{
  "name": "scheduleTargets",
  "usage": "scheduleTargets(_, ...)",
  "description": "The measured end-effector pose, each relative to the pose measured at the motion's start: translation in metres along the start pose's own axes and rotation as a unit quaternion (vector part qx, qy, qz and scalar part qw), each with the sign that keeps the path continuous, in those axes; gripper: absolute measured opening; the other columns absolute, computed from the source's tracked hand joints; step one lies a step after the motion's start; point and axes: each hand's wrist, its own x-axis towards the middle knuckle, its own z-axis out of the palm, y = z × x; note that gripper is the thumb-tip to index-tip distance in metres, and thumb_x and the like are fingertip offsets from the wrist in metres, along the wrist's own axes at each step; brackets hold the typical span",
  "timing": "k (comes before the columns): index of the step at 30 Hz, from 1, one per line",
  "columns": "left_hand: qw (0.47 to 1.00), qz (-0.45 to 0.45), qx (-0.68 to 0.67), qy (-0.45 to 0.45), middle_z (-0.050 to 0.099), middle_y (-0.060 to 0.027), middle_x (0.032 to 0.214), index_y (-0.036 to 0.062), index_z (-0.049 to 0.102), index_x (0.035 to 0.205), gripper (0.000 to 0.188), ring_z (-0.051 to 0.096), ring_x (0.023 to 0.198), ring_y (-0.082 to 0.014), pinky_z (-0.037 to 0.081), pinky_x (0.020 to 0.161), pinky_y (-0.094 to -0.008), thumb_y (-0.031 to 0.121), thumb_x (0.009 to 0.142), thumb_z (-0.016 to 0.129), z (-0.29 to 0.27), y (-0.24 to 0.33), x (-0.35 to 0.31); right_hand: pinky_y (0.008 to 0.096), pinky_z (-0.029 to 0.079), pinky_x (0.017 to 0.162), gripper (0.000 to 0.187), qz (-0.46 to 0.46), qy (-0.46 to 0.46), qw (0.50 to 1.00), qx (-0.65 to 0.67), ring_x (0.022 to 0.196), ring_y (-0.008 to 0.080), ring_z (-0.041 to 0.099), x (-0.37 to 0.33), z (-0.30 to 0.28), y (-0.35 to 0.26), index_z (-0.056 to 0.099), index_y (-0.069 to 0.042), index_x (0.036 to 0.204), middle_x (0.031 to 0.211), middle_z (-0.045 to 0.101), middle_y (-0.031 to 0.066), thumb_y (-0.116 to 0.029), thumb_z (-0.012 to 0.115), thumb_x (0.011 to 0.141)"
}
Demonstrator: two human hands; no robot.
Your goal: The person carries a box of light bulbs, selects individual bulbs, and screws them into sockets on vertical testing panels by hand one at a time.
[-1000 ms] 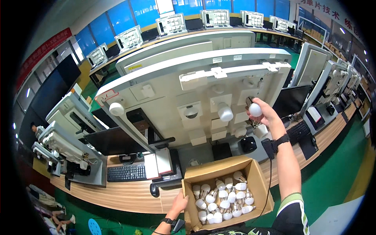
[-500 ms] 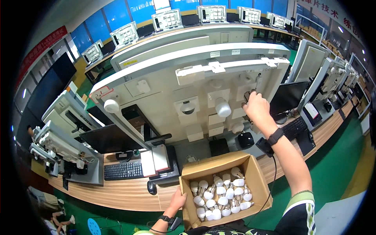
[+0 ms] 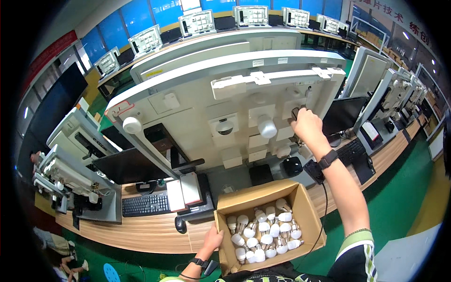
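Note:
My left hand (image 3: 213,238) is closed on the left wall of an open cardboard box (image 3: 253,198), its fingers gripping the rim. Inside the box lie several white light bulbs (image 3: 267,239) with metal bases. My right hand (image 3: 308,126) reaches up to the right side of an upright white panel (image 3: 197,136). Its fingers are closed around a small dark object (image 3: 295,113) against the panel; what kind it is I cannot make out. Left of that hand, a white bulb (image 3: 267,128) sticks out from a square mount, and a domed fixture (image 3: 224,127) is further left.
Behind the box, the wooden desk holds a keyboard (image 3: 145,205), a mouse (image 3: 180,224), white boxes (image 3: 190,187) and a black device (image 3: 292,166). A dark cable (image 3: 324,207) hangs beside my right forearm. Monitors and similar panels flank the workplace; another person sits at lower left.
The whole view has shifted slightly. My right hand stays at the same spot on the panel with little change in its fingers; my left hand keeps its grip on the box.

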Motion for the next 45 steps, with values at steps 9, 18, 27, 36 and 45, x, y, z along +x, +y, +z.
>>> scheduleTargets(9,1.0,0.0,0.001,-0.012,0.063,-0.0292,0.11,0.0027,0.046,0.126,0.049,0.057,0.106,-0.0464,0.045,0.092,-0.0515,0.026,0.084,0.057,-0.002,0.011,-0.001,0.0374,0.06,0.06,0.059,0.211,-0.222,0.421,0.854,0.086,0.028,0.068,-0.018,0.025,0.055,0.052,-0.002,0.114,0.099,0.064,0.0171,-0.056,0.039,0.097)
scheduleTargets(18,1.0,0.009,-0.007,-0.014,0.062,-0.0291,0.111,0.0038,0.045,0.128,0.049,0.057,0.107,-0.0456,0.045,0.092,-0.0508,0.023,0.084,0.058,-0.004,0.016,-0.004,0.0366,0.056,0.067,0.054,0.184,-0.029,0.819,0.542,0.083,0.0239,0.062,-0.033,0.022,0.041,0.042,-0.006,0.126,0.105,0.057,0.0155,-0.037,0.066,0.088)
scheduleTargets(27,1.0,0.016,0.002,0.006,0.063,-0.029,0.108,0.004,0.046,0.127,0.049,0.058,0.106,-0.0462,0.045,0.092,-0.0514,0.026,0.085,0.057,-0.006,0.016,-0.008,0.0432,0.054,0.082,0.064,0.094,0.12,0.873,0.464,0.098,0.0356,0.061,-0.044,0.036,0.024,0.032,-0.007,0.135,0.124,0.045,0.0217,-0.034,0.066,0.088)
scheduleTargets(36,1.0,-0.004,-0.006,0.008,0.062,-0.0282,0.113,0.0061,0.046,0.129,0.05,0.057,0.108,-0.0461,0.044,0.093,-0.0515,0.028,0.085,0.056,-0.002,0.016,-0.008,0.0319,0.057,0.068,0.043,0.169,-0.029,0.678,0.715,0.086,0.0243,0.064,-0.037,0.032,0.034,0.05,-0.002,0.119,0.105,0.059,0.0134,-0.035,0.059,0.093)
scheduleTargets(45,1.0,-0.01,0.011,0.002,0.062,-0.0278,0.114,0.0044,0.046,0.128,0.051,0.057,0.109,-0.0458,0.044,0.093,-0.0507,0.031,0.085,0.055,-0.002,0.018,-0.006,0.0439,0.05,0.09,0.06,-0.112,0.267,0.947,0.139,0.11,0.0366,0.052,-0.062,0.024,0.019,0.052,-0.018,0.125,0.122,0.049,0.0138,-0.001,0.073,0.072)
